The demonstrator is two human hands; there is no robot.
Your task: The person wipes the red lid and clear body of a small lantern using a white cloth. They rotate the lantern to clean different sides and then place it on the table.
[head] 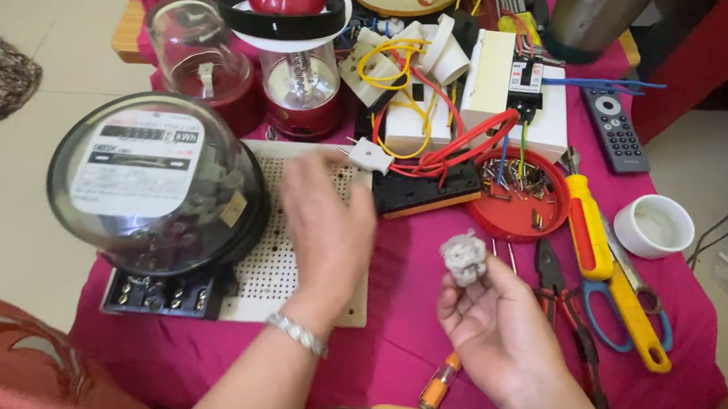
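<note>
Both of my forearms rise from the bottom edge over a pink tablecloth [406,338]. My right hand [491,322] pinches a small crumpled grey-white lump [464,256] between thumb and fingertips, raised just right of the perforated white board [284,250], my landmark. That lump looks roughly rounded; I cannot tell a long axis or which way it points. My left hand [326,228] hovers blurred over the board with fingers spread and loose, holding nothing, a bead bracelet [297,333] at the wrist. On the board's left part sits a glass-domed electricity meter [155,184], its dial face tilted up toward me. Behind the board stand two red lanterns [296,48] with clear globes. Right of the board lie a tangle of red and yellow wires [433,138], a red dish of screws [521,195], a yellow-handled screwdriver [589,226] whose shaft points away from me, pliers [574,321] and scissors [630,310]. Farther right sit a white cup [657,227] and a grey remote control [615,127].
</note>
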